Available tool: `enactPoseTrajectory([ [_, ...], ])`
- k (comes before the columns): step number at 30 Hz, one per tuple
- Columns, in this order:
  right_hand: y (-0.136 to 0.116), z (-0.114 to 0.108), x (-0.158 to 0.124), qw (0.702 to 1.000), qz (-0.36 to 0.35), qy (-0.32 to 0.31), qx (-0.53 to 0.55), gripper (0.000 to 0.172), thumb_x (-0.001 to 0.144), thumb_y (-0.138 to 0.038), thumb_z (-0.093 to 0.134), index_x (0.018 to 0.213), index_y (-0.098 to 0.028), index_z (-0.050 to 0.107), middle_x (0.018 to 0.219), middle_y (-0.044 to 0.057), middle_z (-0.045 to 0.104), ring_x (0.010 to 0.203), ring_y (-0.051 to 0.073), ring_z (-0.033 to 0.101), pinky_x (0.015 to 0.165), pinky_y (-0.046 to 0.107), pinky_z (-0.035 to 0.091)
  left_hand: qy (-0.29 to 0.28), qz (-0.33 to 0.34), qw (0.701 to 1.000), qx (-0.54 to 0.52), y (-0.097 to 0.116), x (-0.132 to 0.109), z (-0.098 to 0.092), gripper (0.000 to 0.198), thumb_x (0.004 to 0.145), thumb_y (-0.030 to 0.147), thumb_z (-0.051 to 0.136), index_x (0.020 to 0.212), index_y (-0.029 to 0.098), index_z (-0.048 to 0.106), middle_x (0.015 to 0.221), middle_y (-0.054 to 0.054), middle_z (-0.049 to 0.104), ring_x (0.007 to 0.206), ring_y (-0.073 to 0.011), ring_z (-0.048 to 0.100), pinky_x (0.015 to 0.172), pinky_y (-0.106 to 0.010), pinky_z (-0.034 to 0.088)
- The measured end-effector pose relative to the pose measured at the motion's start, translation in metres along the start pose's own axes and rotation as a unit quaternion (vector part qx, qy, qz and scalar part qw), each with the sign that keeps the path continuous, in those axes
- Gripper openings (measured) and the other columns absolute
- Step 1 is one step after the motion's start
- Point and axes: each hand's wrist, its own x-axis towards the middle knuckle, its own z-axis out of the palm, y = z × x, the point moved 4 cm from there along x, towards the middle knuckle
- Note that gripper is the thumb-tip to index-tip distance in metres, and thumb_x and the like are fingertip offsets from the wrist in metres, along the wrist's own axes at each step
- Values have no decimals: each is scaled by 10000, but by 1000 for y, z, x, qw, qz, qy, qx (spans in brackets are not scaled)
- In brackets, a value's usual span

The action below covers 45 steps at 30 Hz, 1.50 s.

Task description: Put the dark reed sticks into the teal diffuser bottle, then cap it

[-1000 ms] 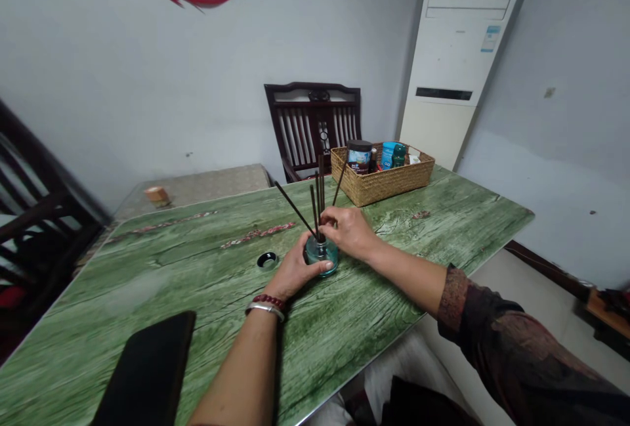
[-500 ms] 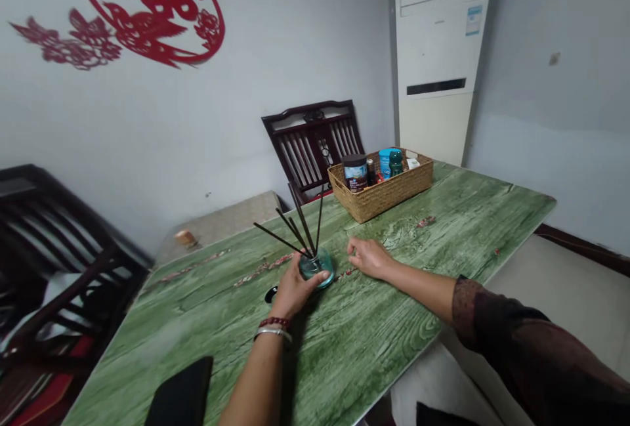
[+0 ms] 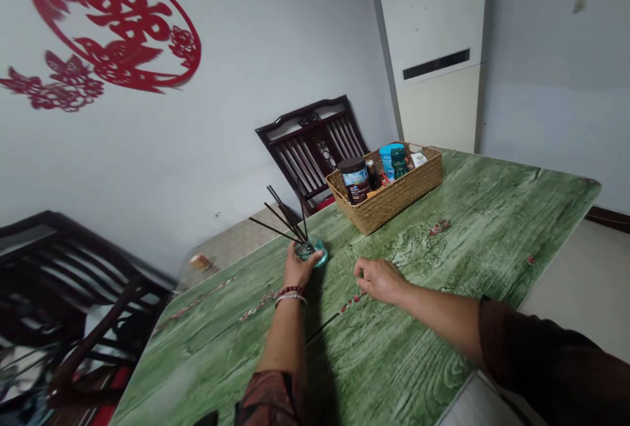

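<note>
My left hand (image 3: 298,267) is wrapped around the glass bottle of a reed diffuser (image 3: 315,254), with the thumb on the near side. Pale blue-green liquid shows in the bottle, and several dark sticks (image 3: 285,219) fan out of its neck, leaning mostly left. The bottle is at the far side of the green table, upright or nearly so; whether its base touches the top I cannot tell. My right hand (image 3: 378,279) rests on the table to the right, apart from the diffuser. Its fingers are curled in, with nothing visible in them.
A woven basket (image 3: 394,208) with a dark brown jar (image 3: 355,180), a blue tin and a green bottle stands on the green table (image 3: 394,360). Wooden chairs (image 3: 315,144) stand behind and at left. A dark flat object (image 3: 207,419) shows at the bottom edge.
My left hand has moved the diffuser farther away across the table. The view has tilted and shifted. A round black thing beside the left hand no longer shows. The right hand stays curled.
</note>
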Motion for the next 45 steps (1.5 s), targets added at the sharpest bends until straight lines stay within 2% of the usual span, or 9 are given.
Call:
enactPoseTrajectory([
  [8, 2, -7, 6, 976, 3, 15, 219, 229, 697, -86, 608, 883, -201, 678, 482, -109, 291, 488, 92, 290, 527, 225, 215, 27, -44, 987, -154, 18, -73, -38, 676, 803, 515, 678, 1371, 261, 415, 579, 131, 362, 460, -76, 409, 527, -208, 413],
  [11, -25, -29, 0, 907, -17, -26, 419, 498, 729, -146, 607, 1219, -233, 629, 502, -127, 242, 455, 82, 187, 480, 215, 193, -72, -26, 879, -470, 50, -119, -56, 663, 816, 246, 737, 1405, 344, 447, 540, 136, 296, 386, -32, 300, 432, -131, 318],
  [15, -82, -79, -18, 778, -98, -119, 609, 763, 745, -258, 705, 1450, -336, 425, 540, -130, 261, 456, 72, 160, 452, 205, 224, -104, 7, 775, -623, 78, -169, -71, 759, 834, 59, 659, 1455, 418, 412, 577, 111, 424, 377, -22, 358, 427, -114, 390],
  [18, -98, -98, -32, 715, -130, -131, 675, 791, 717, -252, 747, 1426, -395, 425, 540, -132, 222, 445, 63, 142, 450, 208, 239, -104, 0, 746, -657, 70, -187, -62, 797, 822, 52, 667, 1459, 448, 399, 588, 105, 455, 357, -22, 356, 397, -110, 392],
  [22, -72, -64, -40, 674, -88, -154, 717, 686, 693, -265, 764, 1316, -395, 510, 516, -139, 177, 419, 51, 80, 419, 204, 159, -136, -55, 751, -644, 41, -188, -39, 774, 823, 16, 628, 1438, 443, 430, 580, 105, 433, 344, -20, 327, 381, -97, 371],
  [32, -37, -17, -35, 678, -16, -188, 710, 706, 652, -231, 787, 1301, -316, 522, 494, -157, 200, 415, 49, 90, 432, 205, 155, -118, -41, 745, -655, 34, -179, -43, 628, 874, 85, 638, 1421, 348, 477, 545, 110, 390, 369, -25, 361, 400, -92, 358],
  [35, -30, -5, -24, 698, 36, -123, 705, 556, 682, -277, 754, 1202, -248, 559, 489, -158, 231, 411, 50, 129, 444, 202, 199, -59, -65, 813, -576, 27, -148, -48, 458, 877, 314, 705, 1313, 306, 564, 553, 102, 418, 430, -40, 437, 489, -129, 433],
  [38, -17, 11, -14, 748, 138, 8, 650, 369, 691, -332, 701, 1010, -213, 558, 498, -151, 279, 406, 50, 176, 432, 193, 211, 23, -71, 960, -270, 17, -98, -46, 649, 810, 443, 738, 1376, 332, 441, 889, 12, 631, 766, -118, 662, 778, -283, 551],
  [45, -28, 14, -5, 877, 142, 98, 448, 371, 697, -297, 703, 1033, -216, 567, 653, -65, 541, 574, 118, 525, 539, 233, 403, -8, -1, 994, -107, 24, -12, 3, 895, 536, 314, 884, 1307, 226, 438, 1124, -97, 638, 1124, -294, 618, 952, -481, 478],
])
